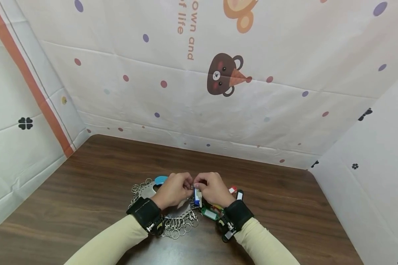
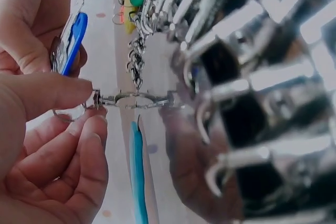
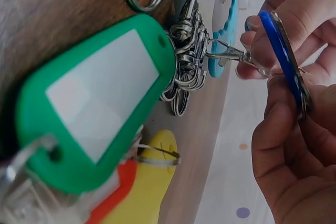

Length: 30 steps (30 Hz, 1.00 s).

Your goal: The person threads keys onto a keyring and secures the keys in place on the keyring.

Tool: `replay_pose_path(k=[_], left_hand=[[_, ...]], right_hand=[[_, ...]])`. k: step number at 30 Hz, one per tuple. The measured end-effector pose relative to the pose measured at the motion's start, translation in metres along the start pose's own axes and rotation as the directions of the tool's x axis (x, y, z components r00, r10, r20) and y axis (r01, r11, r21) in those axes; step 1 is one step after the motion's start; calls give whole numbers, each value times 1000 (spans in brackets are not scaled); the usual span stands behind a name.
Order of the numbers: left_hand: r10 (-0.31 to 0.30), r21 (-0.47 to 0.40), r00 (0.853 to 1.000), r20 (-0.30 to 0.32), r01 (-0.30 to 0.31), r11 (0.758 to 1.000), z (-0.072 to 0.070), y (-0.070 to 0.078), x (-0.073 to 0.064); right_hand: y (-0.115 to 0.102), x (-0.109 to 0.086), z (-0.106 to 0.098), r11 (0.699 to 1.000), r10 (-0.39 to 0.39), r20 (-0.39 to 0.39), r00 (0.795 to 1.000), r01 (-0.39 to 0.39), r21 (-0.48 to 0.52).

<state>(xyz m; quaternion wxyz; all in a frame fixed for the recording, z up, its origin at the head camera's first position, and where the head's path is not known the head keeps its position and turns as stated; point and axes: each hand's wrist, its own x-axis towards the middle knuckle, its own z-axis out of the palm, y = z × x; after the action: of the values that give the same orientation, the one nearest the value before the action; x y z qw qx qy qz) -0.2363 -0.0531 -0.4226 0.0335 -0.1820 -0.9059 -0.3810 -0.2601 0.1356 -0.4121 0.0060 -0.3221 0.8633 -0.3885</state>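
Note:
Above the table, my left hand pinches a small metal swivel clip between thumb and fingertips. That clip belongs to a silver round key holder rimmed with several clips and split rings. Close beside it, my right hand pinches a blue key tag with a silver key against it. The fingertips of both hands meet around the clip's end and the tag's ring, which the fingers partly hide. The holder's light blue grip shows behind the left hand.
Right of the holder, a pile of key tags lies on the brown wooden table: a green tag, a red tag, a black tag and a yellow tag. Printed white cloth walls enclose the table's back and sides.

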Motion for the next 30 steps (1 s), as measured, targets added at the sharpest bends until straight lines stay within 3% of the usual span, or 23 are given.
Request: replay_pose_path(k=[12,30], left_hand=[[26,51,999,23,-27,998,-1,-1,2],[47,37,998,-43,-46,998,4,-3,-1]], right_hand=[[0,-3,-4,1000,-1,44,999,2,-21],[-3,-2,1,997,77,16,997,-77,-2]])
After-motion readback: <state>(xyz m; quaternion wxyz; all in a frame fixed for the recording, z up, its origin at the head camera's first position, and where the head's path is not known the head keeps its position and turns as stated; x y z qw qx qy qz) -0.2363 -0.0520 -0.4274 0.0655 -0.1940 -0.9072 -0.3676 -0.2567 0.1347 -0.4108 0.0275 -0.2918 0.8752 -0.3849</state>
